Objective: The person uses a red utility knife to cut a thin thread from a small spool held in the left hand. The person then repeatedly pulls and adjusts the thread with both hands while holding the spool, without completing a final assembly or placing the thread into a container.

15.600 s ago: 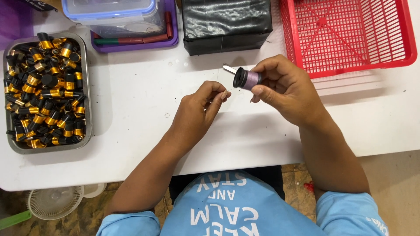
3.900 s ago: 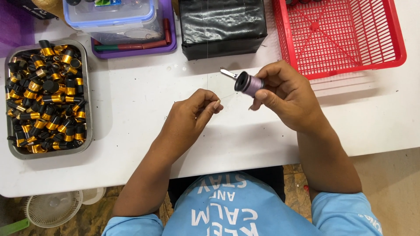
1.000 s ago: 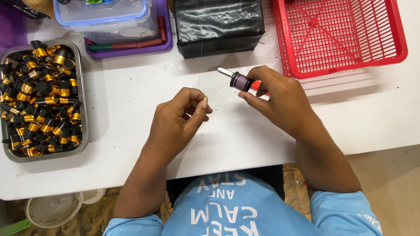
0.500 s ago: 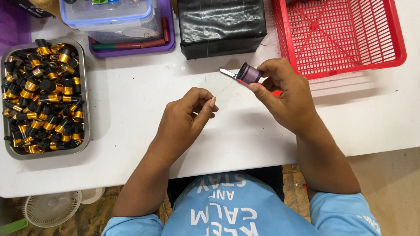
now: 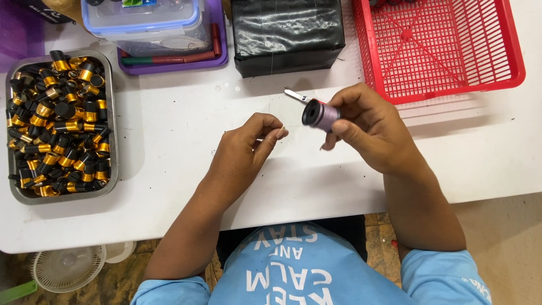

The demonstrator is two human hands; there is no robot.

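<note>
The spool [image 5: 316, 113], a small cylinder with a black end and a pale purple body, is being held above the white table [image 5: 169, 152], just in front of the red basket [image 5: 437, 51]. The right hand [image 5: 367, 133] is gripping it around its body between thumb and fingers. It is looking light and rigid (probably smooth plastic, so slightly slippery), and the body seems the surest place to grip. The left hand [image 5: 248, 147] is pinching thumb and forefinger together near it; whether a fine thread is running between them cannot be told. A small metal piece [image 5: 294, 95] is lying just behind the spool. Farther left, a metal tray [image 5: 113, 113] is holding many black-and-gold caps [image 5: 56, 124]; a black box [image 5: 288, 34] is sitting behind.
</note>
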